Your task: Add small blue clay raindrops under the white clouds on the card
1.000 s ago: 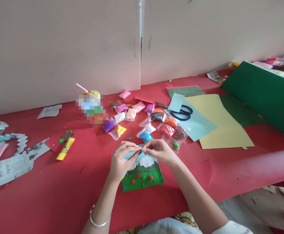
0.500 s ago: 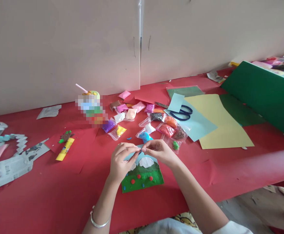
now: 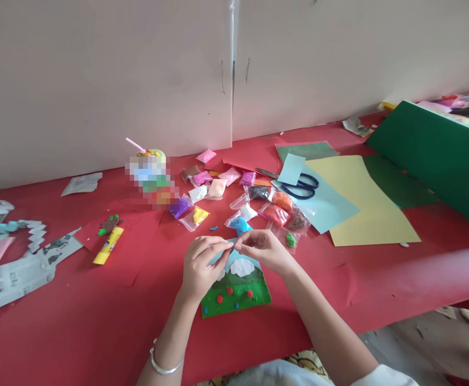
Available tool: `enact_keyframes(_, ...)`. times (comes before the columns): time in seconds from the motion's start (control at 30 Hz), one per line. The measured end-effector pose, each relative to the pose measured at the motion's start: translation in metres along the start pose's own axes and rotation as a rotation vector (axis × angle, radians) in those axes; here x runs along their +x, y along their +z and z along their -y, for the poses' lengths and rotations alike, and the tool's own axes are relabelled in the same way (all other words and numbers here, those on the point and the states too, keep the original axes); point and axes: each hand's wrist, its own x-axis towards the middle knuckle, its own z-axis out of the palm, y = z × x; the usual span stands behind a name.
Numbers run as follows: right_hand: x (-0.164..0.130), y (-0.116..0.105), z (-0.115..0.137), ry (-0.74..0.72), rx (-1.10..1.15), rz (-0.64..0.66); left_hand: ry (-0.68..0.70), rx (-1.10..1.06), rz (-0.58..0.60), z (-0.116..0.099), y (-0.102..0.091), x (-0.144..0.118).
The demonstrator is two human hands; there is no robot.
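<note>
Hardly anything has moved since half a second ago: the view has shifted a touch, and both hands stay in the same place. The left hand (image 3: 202, 262) and right hand (image 3: 267, 249) meet fingertip to fingertip, pinching a tiny blue bit (image 3: 232, 248) between them, mostly hidden by the fingers. It sits above the upper part of a small picture (image 3: 254, 301) with white clouds (image 3: 242, 267) and red dots (image 3: 220, 299) on green.

The picture lies flat on a red table (image 3: 97, 332) that runs back to a pale wall (image 3: 105, 80).

Just beyond the hands is a bag of blue clay (image 3: 240, 225), with a loose blue scrap (image 3: 213, 228) near it. Farther right, a piece of paper (image 3: 291, 169) partly covers the scissors (image 3: 302, 187), beside a yellow sheet (image 3: 379, 214). A glue stick (image 3: 108, 246) lies well apart on the left, near newspaper (image 3: 21, 281). The left hand and its fingers block part of the picture.
</note>
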Motion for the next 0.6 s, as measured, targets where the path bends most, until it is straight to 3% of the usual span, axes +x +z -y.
enact_keyframes(0.13,0.0002,-0.0003,-0.0005,-0.011,0.001,-0.004,-0.102,-0.088,0.037,-0.0011,0.0013,-0.0014)
enact_keyframes(0.6,0.0011,-0.0002,-0.0015,0.005,-0.003,-0.009,-0.252,-0.253,0.04,-0.0046,-0.0009,0.0005)
